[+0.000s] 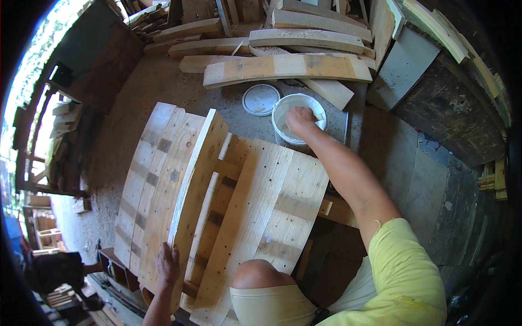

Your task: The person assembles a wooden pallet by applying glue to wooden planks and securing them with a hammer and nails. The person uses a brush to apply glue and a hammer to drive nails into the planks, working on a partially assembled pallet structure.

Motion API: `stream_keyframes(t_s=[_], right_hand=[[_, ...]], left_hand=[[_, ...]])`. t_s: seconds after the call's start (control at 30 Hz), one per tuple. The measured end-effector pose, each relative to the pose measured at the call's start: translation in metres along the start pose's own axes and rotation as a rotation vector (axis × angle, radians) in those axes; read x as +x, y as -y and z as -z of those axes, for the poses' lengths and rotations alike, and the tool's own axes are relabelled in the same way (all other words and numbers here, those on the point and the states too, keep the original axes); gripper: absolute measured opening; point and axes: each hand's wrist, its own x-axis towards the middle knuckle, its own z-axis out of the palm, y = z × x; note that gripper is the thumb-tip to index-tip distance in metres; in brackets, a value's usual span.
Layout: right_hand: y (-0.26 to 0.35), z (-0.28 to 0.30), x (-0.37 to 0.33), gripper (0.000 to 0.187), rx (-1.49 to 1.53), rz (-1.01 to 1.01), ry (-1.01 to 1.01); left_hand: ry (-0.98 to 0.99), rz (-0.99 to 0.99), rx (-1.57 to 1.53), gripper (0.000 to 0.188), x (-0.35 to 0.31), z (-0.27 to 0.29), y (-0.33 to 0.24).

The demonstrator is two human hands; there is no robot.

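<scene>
My right hand [300, 118] reaches down into a white plastic bucket [284, 140] at the far edge of the wooden piece. Its fingers are closed, and what they hold is hidden. My left hand [167, 264] grips the near end of a wooden board [199, 174] standing on edge, with a white wet-looking strip along its top edge. To the left of that board lies a panel of joined planks [157, 179]; to the right, another wide plank panel [272, 201] is dotted with nail holes. Crosspieces [225, 169] show in the gap between.
A round white lid [261, 100] lies left of the bucket. Curved timbers [288, 68] are piled behind it. My bent knee [263, 274] rests over the right panel's near end. Grey and dark boards [446, 103] stand at the right, and stacked wood [65, 130] lies far left.
</scene>
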Motion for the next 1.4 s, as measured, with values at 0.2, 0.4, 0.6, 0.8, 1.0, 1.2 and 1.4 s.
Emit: stream_keyframes(t_s=[0.2,0.4,0.6,0.8,1.0,1.2,1.4], right_hand=[[0.002,-0.001,-0.002,0.022,-0.075,-0.001,0.067],[0.001,0.016,-0.007,0.022,0.059,0.053,0.157],[-0.015,0.038,-0.007,0.023,-0.001,-0.087,0.13],[-0.009,0.029,-0.007,0.022,-0.125,-0.079,0.011],[0.007,0.011,-0.011,0.021,-0.117,0.012,0.071],[0.009,0.008,-0.014,0.019,0.023,0.066,0.134],[-0.044,0.027,-0.009,0.024,0.303,-0.001,0.362]], left_hand=[[0.034,0.028,0.029,0.028,0.001,0.0,0.001],[-0.002,-0.036,-0.008,0.031,0.0,0.001,-0.002],[0.012,-0.019,0.007,0.031,0.002,0.003,-0.002],[0.013,-0.037,0.017,0.031,-0.001,0.002,-0.003],[-0.038,-0.028,0.031,0.029,-0.002,0.0,-0.003],[-0.001,0.001,0.002,0.028,-0.001,0.003,-0.006],[0.025,-0.017,-0.032,0.026,-0.001,0.005,-0.008]])
